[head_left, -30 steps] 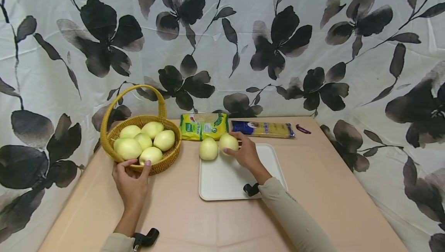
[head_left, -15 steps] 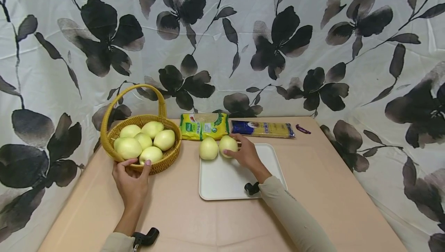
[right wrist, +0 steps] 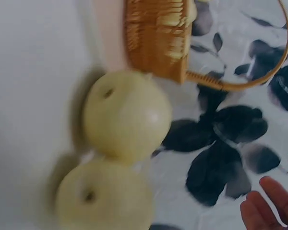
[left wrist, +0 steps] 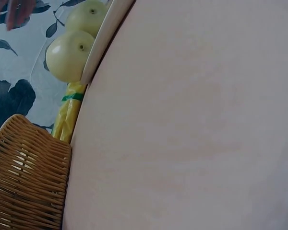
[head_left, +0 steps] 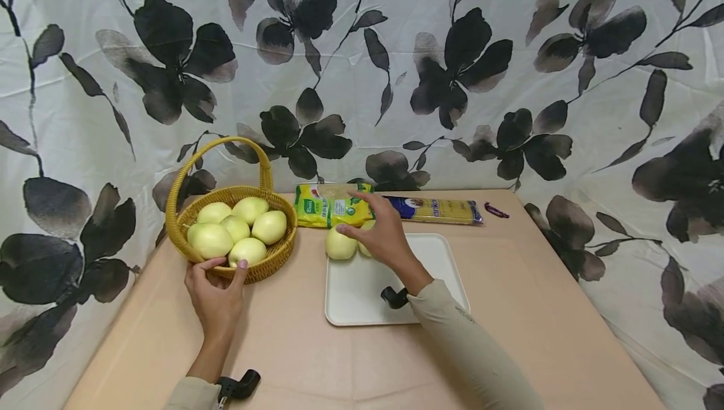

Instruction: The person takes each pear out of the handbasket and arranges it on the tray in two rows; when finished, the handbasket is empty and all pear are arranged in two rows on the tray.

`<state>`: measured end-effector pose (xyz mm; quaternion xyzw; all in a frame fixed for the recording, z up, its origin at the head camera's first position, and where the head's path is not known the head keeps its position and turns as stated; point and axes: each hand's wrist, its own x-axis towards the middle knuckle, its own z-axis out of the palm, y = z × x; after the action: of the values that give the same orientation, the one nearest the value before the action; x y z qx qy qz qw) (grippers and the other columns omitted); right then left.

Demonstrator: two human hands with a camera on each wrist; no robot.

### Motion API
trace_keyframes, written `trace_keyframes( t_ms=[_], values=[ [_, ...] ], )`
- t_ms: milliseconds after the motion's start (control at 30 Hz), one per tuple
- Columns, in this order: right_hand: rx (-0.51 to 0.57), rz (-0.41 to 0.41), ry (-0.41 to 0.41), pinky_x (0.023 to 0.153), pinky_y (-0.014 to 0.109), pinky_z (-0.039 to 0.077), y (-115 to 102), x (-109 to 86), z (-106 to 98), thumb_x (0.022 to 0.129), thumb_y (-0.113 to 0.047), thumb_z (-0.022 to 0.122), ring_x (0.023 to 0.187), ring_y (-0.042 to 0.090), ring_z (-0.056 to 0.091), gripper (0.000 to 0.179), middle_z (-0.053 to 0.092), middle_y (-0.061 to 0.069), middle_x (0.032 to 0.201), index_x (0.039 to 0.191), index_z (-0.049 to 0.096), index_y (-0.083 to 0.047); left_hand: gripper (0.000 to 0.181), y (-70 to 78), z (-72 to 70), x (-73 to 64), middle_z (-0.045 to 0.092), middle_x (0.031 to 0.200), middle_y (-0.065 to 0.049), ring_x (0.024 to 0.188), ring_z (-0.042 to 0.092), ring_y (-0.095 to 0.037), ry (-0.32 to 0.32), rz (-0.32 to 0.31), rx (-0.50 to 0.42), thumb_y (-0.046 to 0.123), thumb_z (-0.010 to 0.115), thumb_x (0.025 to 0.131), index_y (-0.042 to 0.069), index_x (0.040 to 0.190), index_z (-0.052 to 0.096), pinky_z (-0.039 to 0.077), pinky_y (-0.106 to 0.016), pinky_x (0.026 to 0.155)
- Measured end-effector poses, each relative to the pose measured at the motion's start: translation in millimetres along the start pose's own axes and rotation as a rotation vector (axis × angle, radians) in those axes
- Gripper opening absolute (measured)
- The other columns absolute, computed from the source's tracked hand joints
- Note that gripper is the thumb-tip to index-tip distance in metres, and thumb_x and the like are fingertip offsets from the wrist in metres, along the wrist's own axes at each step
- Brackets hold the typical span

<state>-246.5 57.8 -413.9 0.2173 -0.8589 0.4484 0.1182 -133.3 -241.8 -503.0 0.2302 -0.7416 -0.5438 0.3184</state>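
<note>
My left hand point(head_left: 215, 300) grips the near rim of the wicker basket point(head_left: 277, 262), thumb and fingers spread along it. Several pale yellow-green apples point(head_left: 210, 240) fill the basket. On the far left part of the white tray point(head_left: 367, 300) sit two more: one apple point(head_left: 340, 244) at the corner and a second apple point(right wrist: 105, 201) right beside it. Just above that pair, my right hand point(head_left: 387, 237) is raised with thumb and fingers apart, holding nothing, and partly hides the second apple in the head view. Its fingertips point(right wrist: 273, 196) show well off both fruits in the right wrist view.
Behind the tray lie a yellow-green food packet point(head_left: 317, 210) and a blue-and-yellow pasta packet point(head_left: 441, 210). A small dark purple wrapped item point(head_left: 496, 210) is at the far right of the table point(head_left: 537, 309). A floral cloth point(head_left: 362, 83) hangs behind.
My right hand has let go of the second apple on the tray and moved up and left above the pair. The left hand stays on the basket.
</note>
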Motion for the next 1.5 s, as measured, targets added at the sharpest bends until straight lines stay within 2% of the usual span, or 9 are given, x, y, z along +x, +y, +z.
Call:
trace_keyframes(
  t_ms=[133, 267, 500, 733, 867, 1133, 1267, 1367, 1500],
  values=[
    [0.091, -0.118, -0.064, 0.117, 0.050, 0.048, -24.4, 11.3, 18.4, 0.085, -0.037, 0.091, 0.145, 0.023, 0.052, 0.074, 0.059, -0.002, 0.154, 0.151, 0.059, -0.024, 0.054, -0.7, 0.8, -0.3, 0.022, 0.172, -0.015, 0.131, 0.043, -0.027, 0.001, 0.003, 0.016, 0.028, 0.084, 0.092, 0.001, 0.130, 0.056, 0.043, -0.017, 0.086],
    [0.154, -0.173, -0.152, 0.117, 0.041, 0.048, -40.2, 24.0, 47.1, 0.087, -0.037, 0.089, 0.145, 0.018, 0.053, 0.073, 0.059, -0.004, 0.154, 0.152, 0.058, -0.024, 0.052, -2.2, 0.4, -0.7, 0.027, 0.169, -0.016, 0.125, 0.044, -0.026, 0.012, 0.019, 0.035, 0.028, 0.084, 0.092, 0.002, 0.129, 0.058, 0.043, -0.015, 0.084],
    [0.350, -0.171, -0.294, 0.118, 0.037, 0.048, -52.9, 47.4, 98.9, 0.090, -0.027, 0.087, 0.140, 0.015, 0.058, 0.066, 0.062, 0.000, 0.151, 0.150, 0.060, -0.020, 0.052, -2.4, 1.1, -0.9, 0.028, 0.167, -0.017, 0.138, 0.043, -0.030, 0.000, 0.023, 0.022, 0.027, 0.084, 0.092, 0.001, 0.129, 0.057, 0.044, -0.013, 0.087],
    [0.443, -0.157, -0.477, 0.112, 0.034, 0.052, -62.9, 69.9, 143.8, 0.095, -0.021, 0.082, 0.140, 0.035, 0.059, 0.061, 0.060, 0.007, 0.153, 0.151, 0.058, -0.017, 0.053, -2.6, -0.6, -0.4, 0.022, 0.171, -0.015, 0.148, 0.038, -0.033, -0.010, 0.004, 0.020, 0.029, 0.084, 0.093, 0.001, 0.129, 0.056, 0.043, -0.009, 0.090],
    [0.475, -0.141, -0.581, 0.106, 0.027, 0.054, -69.7, 78.8, 162.7, 0.098, -0.020, 0.079, 0.140, 0.036, 0.059, 0.059, 0.057, 0.014, 0.156, 0.153, 0.057, -0.015, 0.056, -4.1, -0.6, 0.5, 0.017, 0.174, -0.013, 0.151, 0.035, -0.033, -0.022, -0.010, 0.000, 0.029, 0.084, 0.092, 0.001, 0.131, 0.054, 0.046, -0.009, 0.094],
    [0.409, -0.133, -0.712, 0.102, 0.017, 0.052, -85.3, 88.8, 188.4, 0.100, -0.019, 0.076, 0.137, 0.021, 0.062, 0.054, 0.059, 0.014, 0.155, 0.150, 0.059, -0.012, 0.055, -3.7, 0.4, 0.8, 0.016, 0.174, -0.012, 0.152, 0.037, -0.032, -0.035, -0.003, 0.009, 0.030, 0.084, 0.093, 0.003, 0.132, 0.055, 0.047, -0.010, 0.099],
    [0.337, -0.160, -0.708, 0.093, 0.012, 0.052, -94.8, 89.4, 197.8, 0.097, -0.019, 0.079, 0.124, 0.013, 0.067, 0.053, 0.065, 0.009, 0.148, 0.147, 0.062, -0.013, 0.054, -2.2, 0.6, 0.1, 0.018, 0.173, -0.014, 0.157, 0.031, -0.034, -0.022, 0.011, 0.031, 0.029, 0.084, 0.093, 0.003, 0.130, 0.055, 0.050, -0.036, 0.111],
    [0.288, -0.132, -0.691, 0.085, 0.010, 0.051, -100.9, 87.8, 203.4, 0.095, -0.021, 0.082, 0.115, 0.009, 0.068, 0.053, 0.067, 0.004, 0.143, 0.144, 0.065, -0.017, 0.053, -1.0, 0.3, -0.3, 0.018, 0.173, -0.016, 0.159, 0.027, -0.034, -0.015, 0.018, 0.027, 0.026, 0.083, 0.093, 0.002, 0.130, 0.055, 0.045, -0.054, 0.116],
    [0.224, -0.102, -0.650, 0.082, 0.011, 0.050, -105.8, 86.1, 205.1, 0.093, -0.026, 0.084, 0.113, 0.007, 0.069, 0.052, 0.071, -0.001, 0.138, 0.141, 0.068, -0.022, 0.053, -1.4, -0.4, 0.1, 0.019, 0.172, -0.015, 0.158, 0.029, -0.034, -0.007, 0.025, 0.024, 0.027, 0.083, 0.093, 0.001, 0.130, 0.055, 0.047, -0.044, 0.114]
  ],
)
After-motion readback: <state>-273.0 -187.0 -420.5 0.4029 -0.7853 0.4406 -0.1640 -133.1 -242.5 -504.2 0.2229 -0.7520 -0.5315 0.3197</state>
